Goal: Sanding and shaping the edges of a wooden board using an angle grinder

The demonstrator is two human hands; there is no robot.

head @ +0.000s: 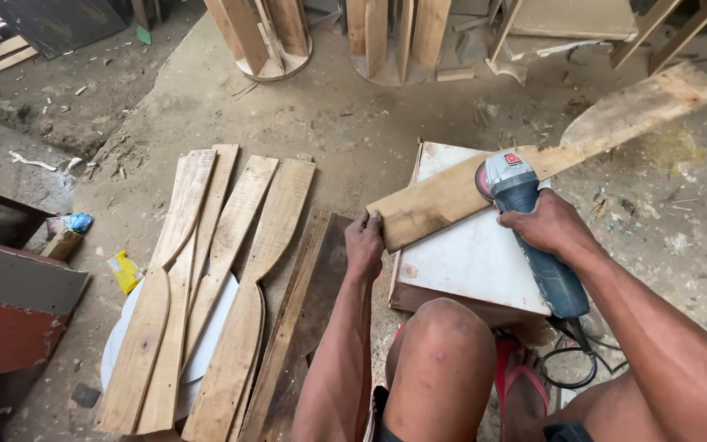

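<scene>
A long wooden plank (615, 115), wide at its far end and narrow in the middle, lies slanted across a white board (468, 262). My left hand (365, 242) grips the plank's near end at its edge. My right hand (548, 225) holds a blue and grey angle grinder (525, 221) by its body, and the grinder's disc (479, 178) touches the plank's near side about midway along. The grinder's black cable (570, 368) trails down by my foot.
Several similar shaped planks (206, 286) lie side by side on the dirt floor to the left, over a white round board (206, 344) and beside a dark board (308, 319). Upright wooden pieces (386, 37) stand at the back. A red and grey panel (10, 311) sits far left.
</scene>
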